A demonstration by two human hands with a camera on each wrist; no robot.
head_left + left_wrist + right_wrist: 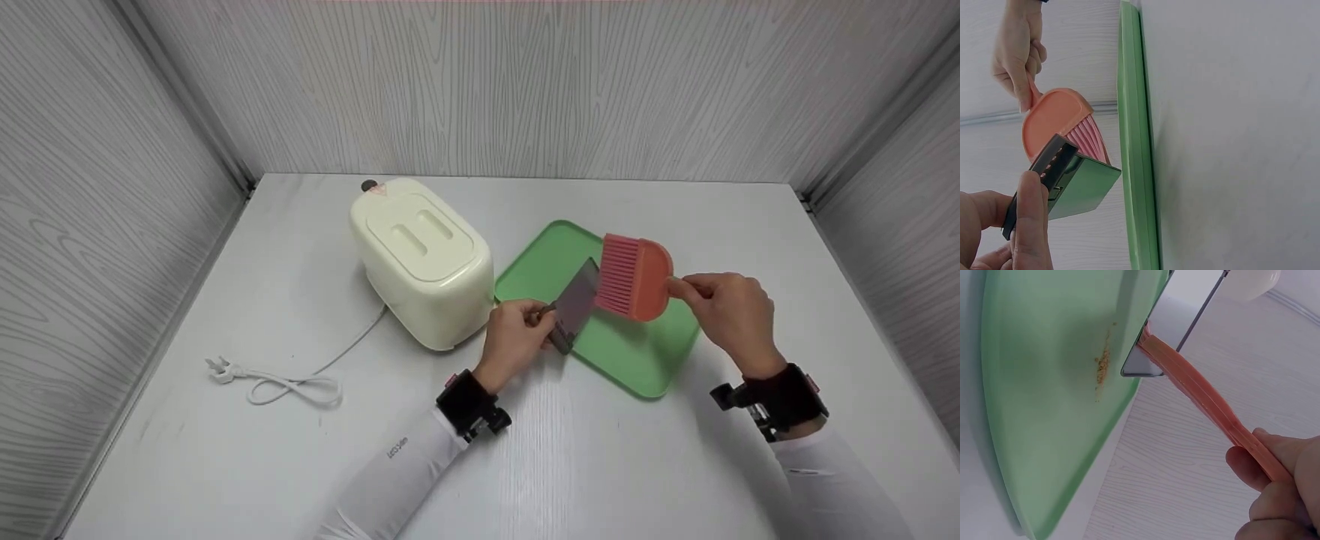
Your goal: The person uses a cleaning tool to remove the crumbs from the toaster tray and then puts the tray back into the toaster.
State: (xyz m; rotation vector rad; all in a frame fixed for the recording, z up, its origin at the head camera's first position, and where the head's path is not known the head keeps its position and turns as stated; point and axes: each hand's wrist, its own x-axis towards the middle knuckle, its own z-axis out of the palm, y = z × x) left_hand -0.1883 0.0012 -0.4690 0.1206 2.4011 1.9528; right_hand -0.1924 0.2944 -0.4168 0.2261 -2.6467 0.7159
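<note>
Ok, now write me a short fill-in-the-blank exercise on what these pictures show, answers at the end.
1. The ____ hand pinches the metal sheet.
2. The right hand holds the brush by its ____.
3. Brown crumbs lie on the green ____.
4. The white cord ends in a ____.

Missing words: left; handle; tray; plug.

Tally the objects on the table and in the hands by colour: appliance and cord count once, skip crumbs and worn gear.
Cream: 1 (appliance)
Green: 1 (tray)
Orange and pink: 1 (brush)
Grey and black: 1 (flat plate)
Total: 4
</note>
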